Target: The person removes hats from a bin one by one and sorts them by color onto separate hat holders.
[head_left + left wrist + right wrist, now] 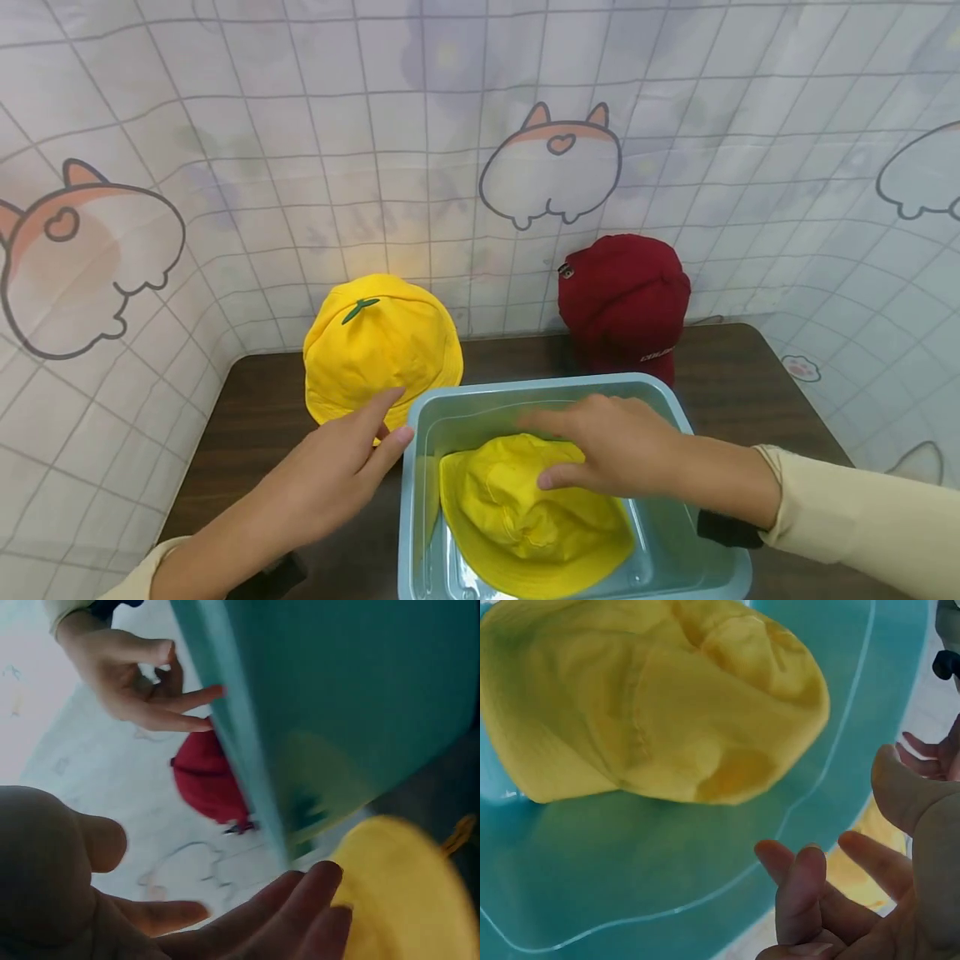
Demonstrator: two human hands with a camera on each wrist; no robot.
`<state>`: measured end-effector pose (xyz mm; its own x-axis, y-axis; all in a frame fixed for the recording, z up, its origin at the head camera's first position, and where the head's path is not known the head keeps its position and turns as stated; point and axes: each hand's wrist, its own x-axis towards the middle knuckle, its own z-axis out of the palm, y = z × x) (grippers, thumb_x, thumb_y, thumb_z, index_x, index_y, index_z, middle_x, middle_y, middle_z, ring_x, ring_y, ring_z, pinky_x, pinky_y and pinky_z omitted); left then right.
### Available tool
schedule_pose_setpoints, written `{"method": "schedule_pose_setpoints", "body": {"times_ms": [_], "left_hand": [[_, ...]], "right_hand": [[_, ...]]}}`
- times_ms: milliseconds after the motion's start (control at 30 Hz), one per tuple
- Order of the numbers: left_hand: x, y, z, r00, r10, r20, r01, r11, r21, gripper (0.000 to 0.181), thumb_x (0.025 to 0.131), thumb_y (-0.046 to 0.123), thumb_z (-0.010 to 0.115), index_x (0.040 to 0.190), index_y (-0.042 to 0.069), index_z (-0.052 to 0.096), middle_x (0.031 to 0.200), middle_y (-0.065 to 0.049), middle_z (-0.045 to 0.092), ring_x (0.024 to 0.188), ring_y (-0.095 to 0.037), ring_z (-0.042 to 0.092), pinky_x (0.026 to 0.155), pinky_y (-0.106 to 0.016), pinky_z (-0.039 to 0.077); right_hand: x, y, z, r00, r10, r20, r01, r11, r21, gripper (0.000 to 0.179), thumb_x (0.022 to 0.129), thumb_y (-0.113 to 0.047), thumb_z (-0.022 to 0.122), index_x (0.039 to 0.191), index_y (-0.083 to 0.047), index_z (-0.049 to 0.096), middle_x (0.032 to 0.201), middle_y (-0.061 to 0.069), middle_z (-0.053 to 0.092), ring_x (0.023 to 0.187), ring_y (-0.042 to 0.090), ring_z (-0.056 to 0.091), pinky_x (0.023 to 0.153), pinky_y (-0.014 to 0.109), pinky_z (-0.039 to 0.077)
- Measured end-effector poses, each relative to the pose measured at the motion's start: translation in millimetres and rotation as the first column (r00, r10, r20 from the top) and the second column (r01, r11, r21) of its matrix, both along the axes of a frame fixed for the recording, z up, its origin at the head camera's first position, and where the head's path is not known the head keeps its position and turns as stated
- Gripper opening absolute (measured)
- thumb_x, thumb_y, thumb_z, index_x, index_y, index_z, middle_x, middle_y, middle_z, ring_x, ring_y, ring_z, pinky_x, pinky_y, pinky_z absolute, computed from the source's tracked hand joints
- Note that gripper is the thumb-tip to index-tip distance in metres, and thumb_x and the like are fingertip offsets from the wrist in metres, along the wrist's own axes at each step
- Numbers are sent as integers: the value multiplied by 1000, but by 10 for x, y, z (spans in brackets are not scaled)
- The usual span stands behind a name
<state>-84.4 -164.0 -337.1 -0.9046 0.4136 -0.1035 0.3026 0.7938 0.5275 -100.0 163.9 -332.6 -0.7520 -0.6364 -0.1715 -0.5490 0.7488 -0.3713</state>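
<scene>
A yellow bucket hat (525, 508) lies inside a light blue plastic basin (540, 386). Over that hat hovers my right hand (615, 442), its fingers loosely extended and holding nothing. My left hand (333, 475) is beside the basin's left side, fingers spread and gripping nothing; in the head view its fingertips overlap the lower brim of a second yellow hat (386, 346), which has a green sprout on top. The left wrist view shows a gap of air around most of the left fingers (259, 911); whether they touch the hat's brim I cannot tell.
A dark red cap (622, 300) stands at the back right, behind the basin. Everything rests on a dark wood-grain table (255, 400). A white gridded curtain (375, 167) with cartoon corgi prints hangs close behind the table and along both sides.
</scene>
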Motion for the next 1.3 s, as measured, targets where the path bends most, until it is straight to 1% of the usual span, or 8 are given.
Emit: {"method": "schedule_pose_setpoints", "body": {"times_ms": [67,167,300,467,900,1000,1100,1300], "left_hand": [[34,-29,-121,998,16,53,-18,999,48,67,107,57,37,163,22,23,122,5,70,106,-10,67,95,-43,55],[94,-47,-300,995,21,100,-34,992,125,70,108,54,36,166,27,8,131,0,69,116,-16,67,102,-48,53],[158,-31,-487,991,19,132,-47,977,210,69,110,48,37,166,26,2,134,-4,68,119,-19,67,102,-49,52],[189,15,-633,984,5,178,-52,964,259,67,110,48,35,166,26,4,128,0,71,110,-10,69,100,-46,53],[271,140,-775,986,54,155,-94,960,264,65,112,43,35,165,32,0,121,-14,72,107,-15,68,102,-53,51],[265,144,-793,989,43,139,-79,961,264,65,112,41,34,165,30,-1,94,-8,73,100,-11,67,102,-51,51],[248,139,-799,990,29,141,-67,961,270,65,112,42,33,165,30,-3,82,1,68,95,-7,66,102,-50,51],[239,121,-798,986,8,166,-54,959,277,65,112,44,30,165,30,-6,88,4,69,91,-3,66,100,-49,52]], "right_hand": [[22,-21,-31,1000,21,2,-21,1000,20,58,88,-53,76,141,-38,59,117,-10,75,93,10,69,66,29,57],[61,-51,-78,999,31,15,-32,998,54,56,88,-50,76,140,-37,60,95,-11,74,78,7,64,56,25,50],[91,-90,-157,999,45,4,-45,995,93,54,89,-48,76,139,-35,63,78,-12,68,66,5,55,52,22,45],[101,-129,-239,997,76,-33,-72,991,116,47,89,-47,76,133,-34,67,86,-10,73,67,5,58,55,24,48],[72,-134,-361,995,100,-14,-99,993,56,26,91,-31,78,116,-27,77,97,-11,77,75,3,64,65,24,55],[64,-129,-384,996,86,-22,-85,995,43,19,90,-27,79,109,-28,79,94,-13,77,73,1,61,64,22,54],[63,-118,-400,996,79,-52,-77,997,31,13,90,-24,79,102,-28,80,90,-14,76,71,1,60,62,22,54],[83,-80,-365,990,63,-123,-65,998,-14,9,89,-21,80,94,-28,80,80,-16,72,66,1,57,57,19,51]]}}
